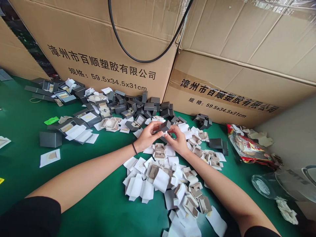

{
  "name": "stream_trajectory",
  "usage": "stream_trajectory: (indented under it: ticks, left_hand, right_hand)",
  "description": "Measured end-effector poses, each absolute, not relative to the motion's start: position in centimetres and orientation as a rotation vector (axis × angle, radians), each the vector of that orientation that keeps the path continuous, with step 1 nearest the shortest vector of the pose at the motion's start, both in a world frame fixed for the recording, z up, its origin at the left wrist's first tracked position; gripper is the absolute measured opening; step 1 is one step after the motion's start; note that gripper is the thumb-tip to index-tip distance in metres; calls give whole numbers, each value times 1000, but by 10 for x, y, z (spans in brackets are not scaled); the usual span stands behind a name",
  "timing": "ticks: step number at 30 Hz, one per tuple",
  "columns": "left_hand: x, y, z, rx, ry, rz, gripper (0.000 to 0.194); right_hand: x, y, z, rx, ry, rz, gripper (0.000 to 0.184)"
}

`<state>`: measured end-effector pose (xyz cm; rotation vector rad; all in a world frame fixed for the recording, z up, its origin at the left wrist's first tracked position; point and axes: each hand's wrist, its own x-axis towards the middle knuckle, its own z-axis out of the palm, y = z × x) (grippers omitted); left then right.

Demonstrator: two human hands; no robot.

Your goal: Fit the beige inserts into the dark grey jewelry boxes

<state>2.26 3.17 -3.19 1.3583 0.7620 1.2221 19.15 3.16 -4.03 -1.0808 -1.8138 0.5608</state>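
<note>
A small dark grey box (165, 126) is held between both hands above the middle of the table. My left hand (148, 135) grips its left side, fingers curled along the top and the thumb beneath. From the right, my right hand (178, 140) pinches the box near its lower edge, where a small white bit shows at the fingertips. Under and in front of the hands lies a heap of folded white card inserts (160, 179). Behind them, several more dark grey boxes (149, 107) are piled up. The inside of the held box is hidden.
Large cardboard cartons (111, 42) wall off the back, with a black cable (145, 61) hanging before them. On the right are a red food packet (249, 148) and a clear jar (264, 186). A green wrapper (51, 120) lies left on the green tabletop (98, 204).
</note>
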Motion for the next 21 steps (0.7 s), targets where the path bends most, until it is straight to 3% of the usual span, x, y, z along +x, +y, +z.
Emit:
stream_trajectory:
  ticks: [14,21]
  left_hand:
    - [23,33,-34,1364,808,1233,41]
    - [24,33,-36,1401,830,1243,40]
  right_hand:
    - [190,31,-42,-1111,-1930,375,12]
    - [189,31,-41,-1086,-1986,308,14]
